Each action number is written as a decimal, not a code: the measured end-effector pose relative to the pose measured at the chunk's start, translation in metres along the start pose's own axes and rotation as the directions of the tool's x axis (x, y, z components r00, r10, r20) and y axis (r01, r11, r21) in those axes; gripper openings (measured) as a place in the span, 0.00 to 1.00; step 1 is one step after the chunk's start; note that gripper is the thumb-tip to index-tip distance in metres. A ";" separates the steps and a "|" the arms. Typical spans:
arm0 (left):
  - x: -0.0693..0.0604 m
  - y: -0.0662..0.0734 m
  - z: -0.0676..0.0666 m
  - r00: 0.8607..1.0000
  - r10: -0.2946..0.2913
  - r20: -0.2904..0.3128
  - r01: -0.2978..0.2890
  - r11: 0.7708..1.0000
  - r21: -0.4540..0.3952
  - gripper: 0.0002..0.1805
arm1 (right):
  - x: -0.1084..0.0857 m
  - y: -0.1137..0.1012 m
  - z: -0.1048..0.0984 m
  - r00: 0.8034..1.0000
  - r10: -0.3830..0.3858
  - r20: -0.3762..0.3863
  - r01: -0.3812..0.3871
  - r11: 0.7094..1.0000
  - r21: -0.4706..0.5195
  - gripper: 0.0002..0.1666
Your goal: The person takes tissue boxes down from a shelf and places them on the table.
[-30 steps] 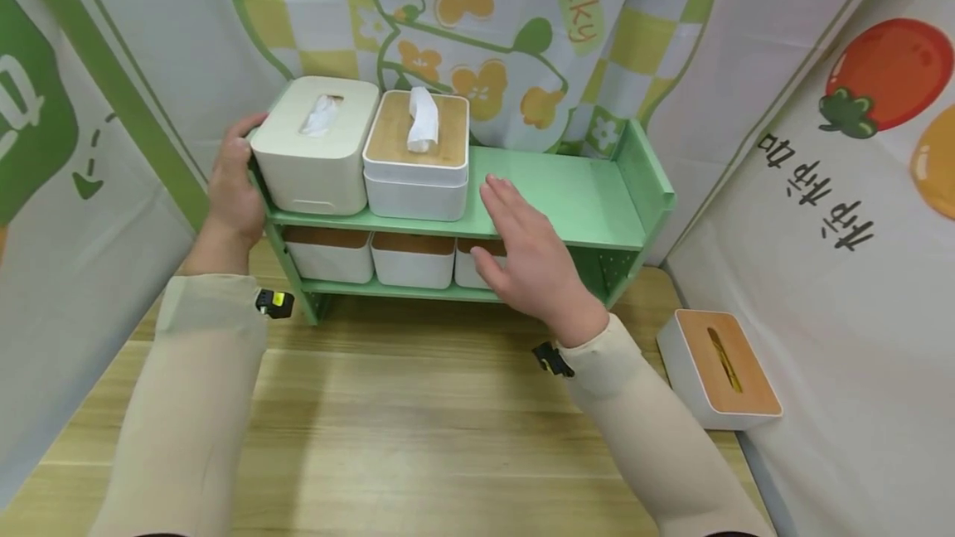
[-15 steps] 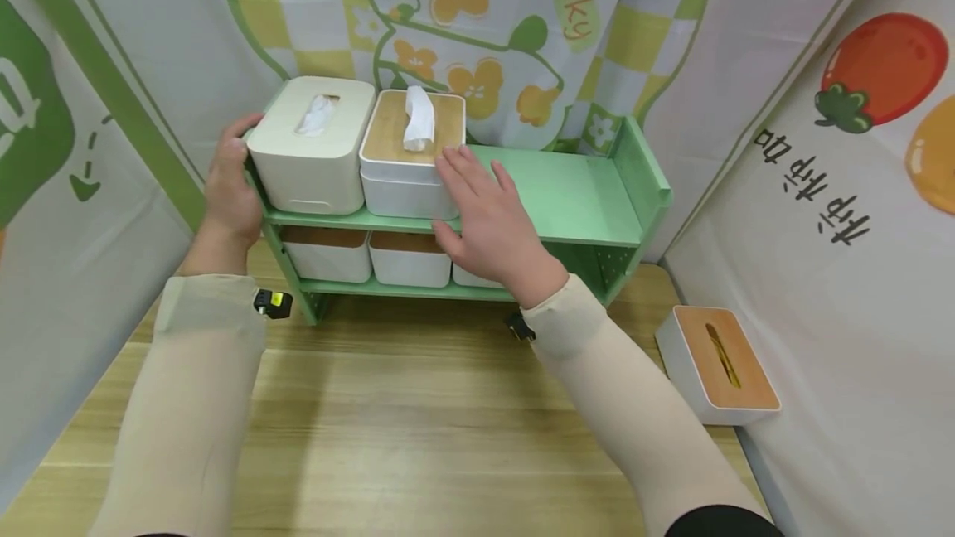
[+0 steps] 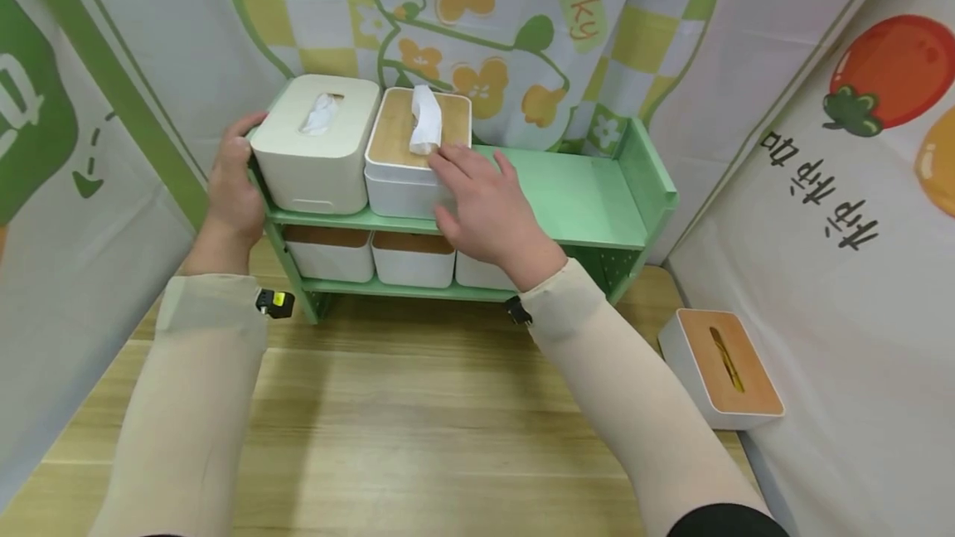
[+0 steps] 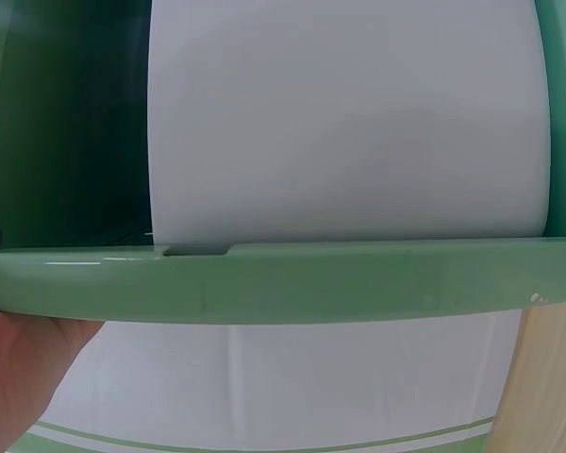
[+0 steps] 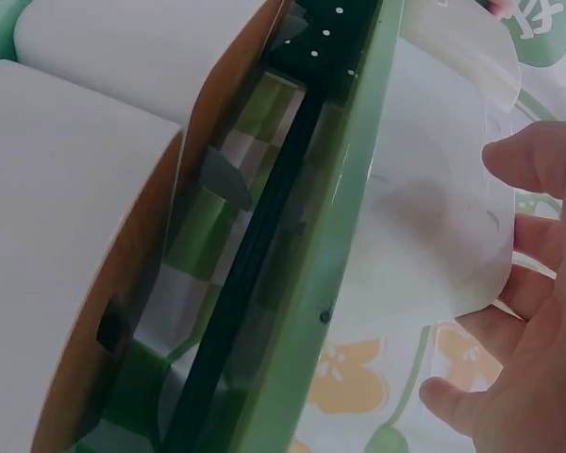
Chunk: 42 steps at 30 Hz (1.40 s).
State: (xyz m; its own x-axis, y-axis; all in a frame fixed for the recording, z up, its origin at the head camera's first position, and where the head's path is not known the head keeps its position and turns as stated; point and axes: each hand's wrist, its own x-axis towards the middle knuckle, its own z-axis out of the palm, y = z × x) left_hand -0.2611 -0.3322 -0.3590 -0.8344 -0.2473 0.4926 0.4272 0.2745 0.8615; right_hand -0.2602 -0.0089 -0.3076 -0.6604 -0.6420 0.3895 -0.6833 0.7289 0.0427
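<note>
The right hand (image 3: 488, 210) is resting, fingers apart, on the front right corner of the wood-topped white tissue box (image 3: 399, 160), which is standing on the upper tier of the green shelf (image 3: 578, 193) just beside the cream tissue box (image 3: 309, 172). The left hand (image 3: 235, 189) is touching the shelf's left side panel (image 4: 358, 283), though I cannot tell whether its fingers are curling round it, while a brown-topped box (image 3: 705, 363) is sitting on the desk (image 3: 403, 404)
</note>
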 end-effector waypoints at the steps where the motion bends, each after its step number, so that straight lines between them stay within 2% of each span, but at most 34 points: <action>1: 0.000 0.000 0.000 1.000 0.002 0.000 -0.002 1.000 -0.002 0.31 | -0.001 0.000 0.000 1.000 0.001 -0.004 -0.001 1.000 -0.004 0.35; 8: -0.001 0.000 0.000 1.000 -0.007 -0.002 0.007 1.000 0.002 0.31 | -0.010 -0.003 -0.008 0.999 0.029 -0.026 -0.029 0.999 -0.024 0.31; 19: 0.000 0.000 0.001 1.000 -0.026 0.005 0.026 1.000 0.005 0.31 | 0.002 -0.010 -0.010 0.995 0.100 0.007 -0.100 0.993 -0.063 0.31; 25: 0.001 -0.004 -0.001 1.000 -0.009 -0.002 0.009 1.000 0.007 0.31 | -0.004 -0.009 -0.012 0.992 0.111 -0.059 -0.115 0.992 -0.051 0.28; 30: 0.002 -0.004 -0.002 1.000 0.002 -0.005 -0.002 1.000 0.010 0.31 | -0.012 -0.010 -0.015 0.985 0.160 -0.064 -0.164 0.984 -0.062 0.28; 32: 0.001 -0.004 -0.001 1.000 0.005 -0.005 -0.005 1.000 0.007 0.31 | -0.013 -0.011 -0.014 0.985 0.154 -0.079 -0.159 0.985 -0.067 0.29; 38: 0.001 -0.003 0.000 1.000 0.025 -0.008 -0.026 0.999 -0.020 0.31 | -0.013 -0.011 -0.007 0.992 0.074 -0.106 -0.081 0.995 -0.065 0.29; 42: 0.001 -0.004 -0.001 1.000 0.027 -0.009 -0.027 1.000 -0.005 0.31 | -0.015 -0.009 -0.005 0.992 0.070 -0.104 -0.078 0.994 -0.071 0.29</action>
State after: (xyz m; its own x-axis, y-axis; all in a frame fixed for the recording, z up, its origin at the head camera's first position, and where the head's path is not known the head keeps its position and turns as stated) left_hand -0.2635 -0.3345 -0.3617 -0.8193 -0.2478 0.5170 0.4516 0.2764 0.8483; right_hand -0.2424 -0.0043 -0.3089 -0.6709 -0.5608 0.4852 -0.6057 0.7919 0.0778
